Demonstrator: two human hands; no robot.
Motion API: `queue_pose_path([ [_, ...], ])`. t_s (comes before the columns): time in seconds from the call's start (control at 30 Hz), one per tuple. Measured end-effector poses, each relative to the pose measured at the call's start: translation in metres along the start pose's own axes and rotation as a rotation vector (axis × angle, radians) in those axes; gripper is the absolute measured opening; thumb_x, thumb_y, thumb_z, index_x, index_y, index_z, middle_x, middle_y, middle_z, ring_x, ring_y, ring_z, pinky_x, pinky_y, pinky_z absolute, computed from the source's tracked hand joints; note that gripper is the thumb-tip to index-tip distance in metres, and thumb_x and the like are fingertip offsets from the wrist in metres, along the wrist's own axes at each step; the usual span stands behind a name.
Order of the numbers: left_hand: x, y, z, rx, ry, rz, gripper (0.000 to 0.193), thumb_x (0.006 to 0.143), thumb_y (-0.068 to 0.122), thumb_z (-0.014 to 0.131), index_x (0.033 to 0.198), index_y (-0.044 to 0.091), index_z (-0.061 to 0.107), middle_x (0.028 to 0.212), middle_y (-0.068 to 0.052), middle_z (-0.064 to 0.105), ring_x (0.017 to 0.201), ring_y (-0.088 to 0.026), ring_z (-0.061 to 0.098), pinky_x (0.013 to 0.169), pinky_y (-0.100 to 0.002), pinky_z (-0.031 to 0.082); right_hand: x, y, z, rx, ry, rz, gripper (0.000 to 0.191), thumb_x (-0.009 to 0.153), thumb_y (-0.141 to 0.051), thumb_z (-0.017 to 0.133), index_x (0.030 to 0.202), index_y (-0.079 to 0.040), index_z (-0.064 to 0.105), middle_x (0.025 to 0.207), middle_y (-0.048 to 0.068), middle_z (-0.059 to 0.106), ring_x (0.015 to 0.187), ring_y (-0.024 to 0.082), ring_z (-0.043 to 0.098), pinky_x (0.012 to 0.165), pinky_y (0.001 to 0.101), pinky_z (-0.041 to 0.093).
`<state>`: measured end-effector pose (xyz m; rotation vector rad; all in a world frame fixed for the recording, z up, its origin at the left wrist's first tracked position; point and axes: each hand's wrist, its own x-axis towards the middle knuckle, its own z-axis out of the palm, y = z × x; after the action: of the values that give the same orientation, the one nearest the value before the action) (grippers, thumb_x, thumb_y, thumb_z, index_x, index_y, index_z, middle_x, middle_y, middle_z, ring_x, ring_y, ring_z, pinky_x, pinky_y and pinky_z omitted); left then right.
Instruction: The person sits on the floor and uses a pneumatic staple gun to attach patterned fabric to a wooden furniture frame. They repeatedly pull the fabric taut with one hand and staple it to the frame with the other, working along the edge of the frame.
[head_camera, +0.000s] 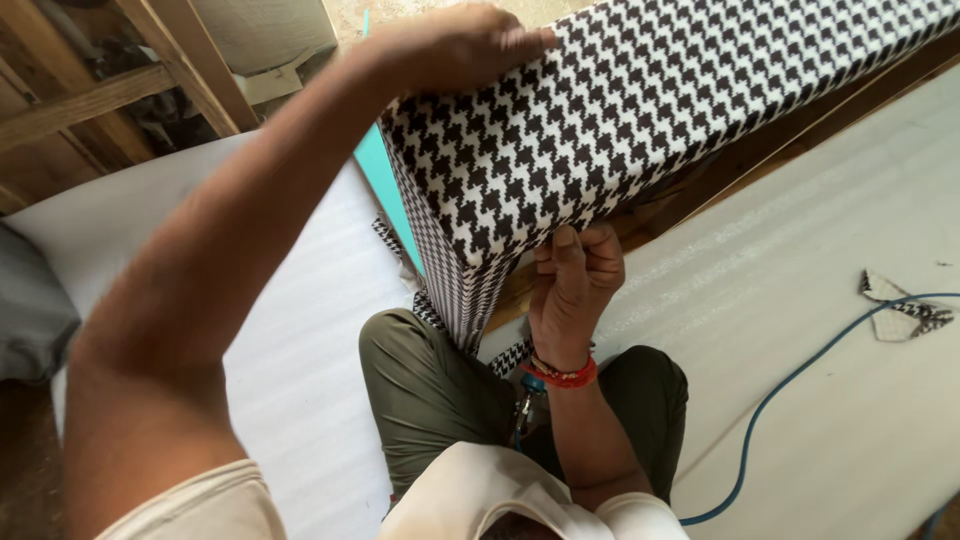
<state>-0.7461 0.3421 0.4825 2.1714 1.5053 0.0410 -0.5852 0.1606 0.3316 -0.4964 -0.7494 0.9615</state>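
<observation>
Left hand (455, 45) presses flat atop the houndstooth-covered panel (620, 110); right hand (577, 280) pinches the fabric's edge beneath it.

L hand (455, 45) flat, arm extended, R hand (577, 285) raised, fingers prob. pinched

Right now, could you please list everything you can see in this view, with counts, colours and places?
upholstered panel: one, black-and-white houndstooth fabric, tilted across top centre
turquoise edge: one, behind the panel's left corner
white padding sheet: one, under everything
blue hose: one, curving across the sheet at right
fabric scrap: one, houndstooth, far right on the sheet
wooden frame: brown, top left
grey cushion: one, left edge
red bracelet: on the right wrist
olive trousers: knees at bottom centre
left hand: flat on the panel's top
right hand: fingers pinching fabric under the panel's edge
</observation>
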Motion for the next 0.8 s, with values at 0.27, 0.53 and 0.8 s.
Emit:
queue_pose_path([
  [0.27,0.065,0.008,0.001,-0.202,0.034,-0.106,0.069,0.103,0.067,0.028,0.138,0.018,0.062,0.116,-0.018,0.066,0.100,-0.029,0.066,0.100,-0.055,0.049,0.002,0.002,-0.003,0.062,-0.042,0.002,0.014,0.103,-0.008,0.073,0.094,-0.006,0.063,0.078,0.004,0.068,0.070,0.010,0.066,0.065,0.0227,0.055],
  [0.53,0.079,0.000,0.014,0.243,0.206,0.210,0.067,0.118,0.050,0.022,0.128,0.001,0.067,0.091,-0.020,0.073,0.070,-0.029,0.068,0.062,-0.042,0.059,0.000,0.006,-0.003,0.073,-0.025,-0.012,0.013,0.102,-0.008,0.074,0.096,-0.006,0.063,0.077,0.003,0.068,0.068,0.009,0.067,0.064,0.0228,0.057],
  [0.8,0.028,0.042,0.025,0.170,0.196,0.225,0.077,0.108,0.053,0.014,0.160,-0.004,0.005,0.167,-0.029,0.007,0.156,-0.038,0.012,0.128,-0.045,0.014,-0.001,0.010,-0.007,0.100,-0.014,0.011,0.011,0.100,-0.005,0.074,0.097,-0.006,0.063,0.082,0.005,0.072,0.073,0.009,0.069,0.065,0.0228,0.057],
])
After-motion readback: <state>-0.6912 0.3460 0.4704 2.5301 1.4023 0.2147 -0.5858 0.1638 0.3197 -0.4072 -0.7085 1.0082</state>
